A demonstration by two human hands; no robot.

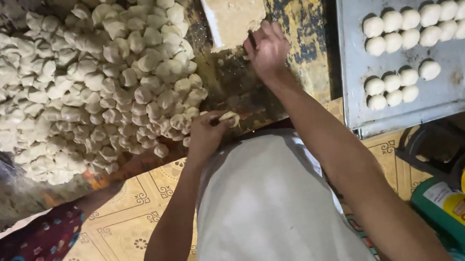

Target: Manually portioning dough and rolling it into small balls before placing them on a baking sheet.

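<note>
Dough piece [230,118]: we see a small, pale, flattened bit, folded at the edge, lying just below the lower right edge of the big dough pile [77,80].
Left hand [205,133]: our fingers are closed around the dough piece, wrist bent, forearm running up from below the pile.
Filling block [230,2]: a tan, crumbly slab just right of the pile's top.
Right hand [267,50]: curled tight around a thin dark tool [252,39], its tip at the block's lower edge, arm stretched out to the right of the pile.
Tray [360,78]: grey metal, well right of the pile, carrying rows of rounded dough balls [417,18].
</note>
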